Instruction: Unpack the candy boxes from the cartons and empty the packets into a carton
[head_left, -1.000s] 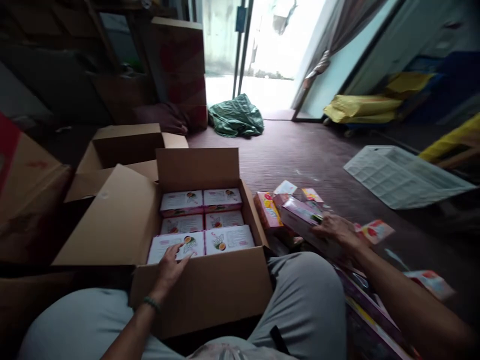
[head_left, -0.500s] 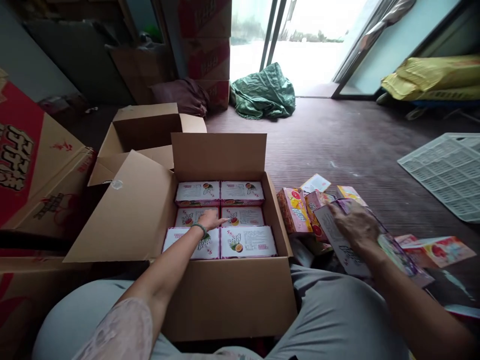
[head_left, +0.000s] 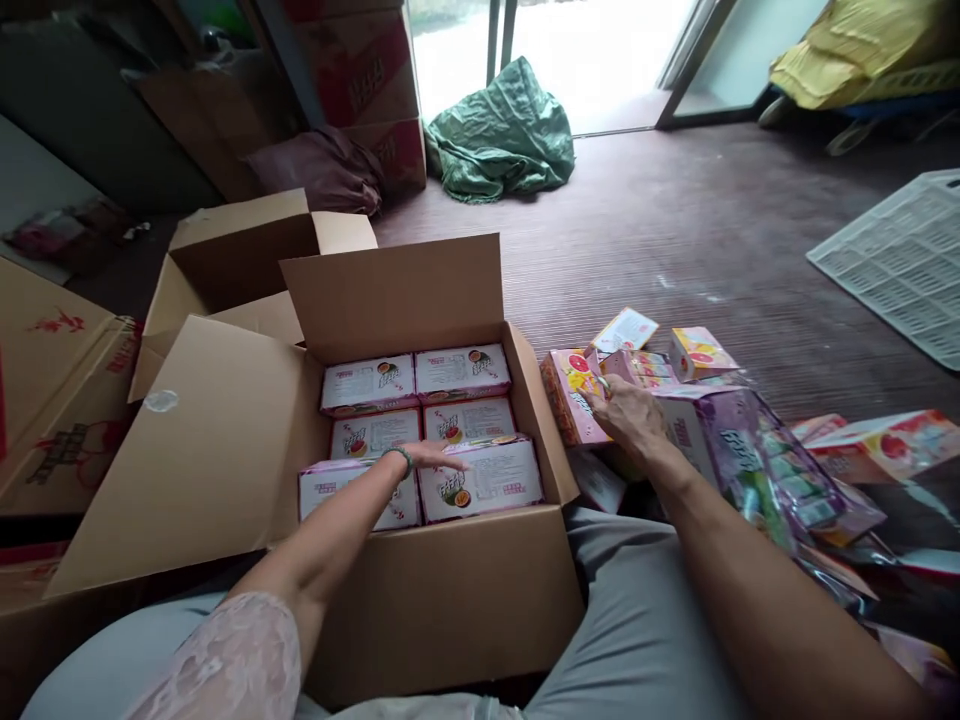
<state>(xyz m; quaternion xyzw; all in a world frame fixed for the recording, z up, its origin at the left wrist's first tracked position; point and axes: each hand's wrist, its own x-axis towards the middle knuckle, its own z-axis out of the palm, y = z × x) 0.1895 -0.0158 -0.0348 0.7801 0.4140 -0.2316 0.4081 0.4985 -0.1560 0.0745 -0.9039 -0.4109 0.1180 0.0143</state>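
My left hand (head_left: 435,456) hovers palm down over the open carton (head_left: 450,590), its fingers stretched out and holding nothing. Inside the carton are rows of white-faced drink boxes with purple edges, passion fruit pictured on several. The front right box (head_left: 495,485) lies just under my left fingers. To the right of the carton, my right hand (head_left: 634,420) reaches down to a pink and yellow grapefruit box (head_left: 576,400). Its fingers are extended and touch or nearly touch that box's right side. A purple box with a clear window (head_left: 742,450) lies under my right wrist.
Right of my right arm lie more loose boxes, including an orange and white one (head_left: 889,445). A second open carton (head_left: 232,255) stands behind on the left. A green sack (head_left: 502,135) lies by the doorway, and a white plastic crate (head_left: 900,255) at far right.
My right hand has let go of the purple box and moved left to the grapefruit box. My left hand has shifted toward the front right box in the carton. The view has tilted down.
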